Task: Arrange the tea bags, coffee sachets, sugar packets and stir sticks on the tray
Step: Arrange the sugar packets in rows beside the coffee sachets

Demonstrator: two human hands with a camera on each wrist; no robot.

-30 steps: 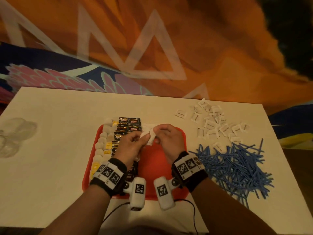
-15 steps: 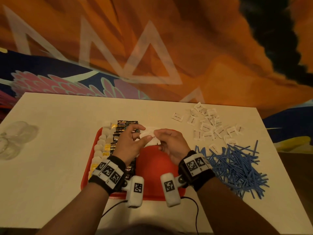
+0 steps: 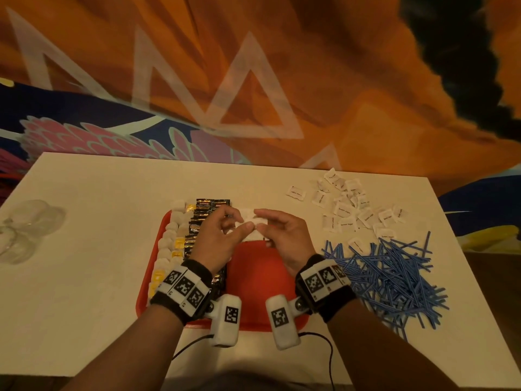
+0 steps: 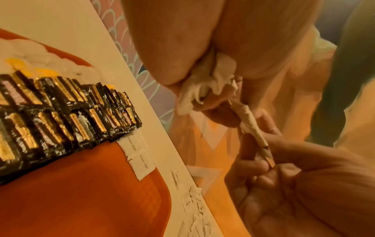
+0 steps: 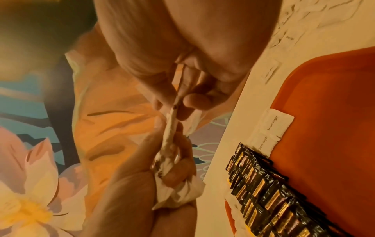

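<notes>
Both hands, left hand (image 3: pixel 218 238) and right hand (image 3: pixel 282 235), pinched together on a small bunch of sugar packets (image 3: pixel 252 221) above the tray (image 3: pixel 253 277): light, limp, crinkly paper, best nipped by the edges.

Both hands (image 3: pixel 217 238) pinching sugar packets (image 3: pixel 251 218), red tray (image 3: pixel 259 277)
</notes>
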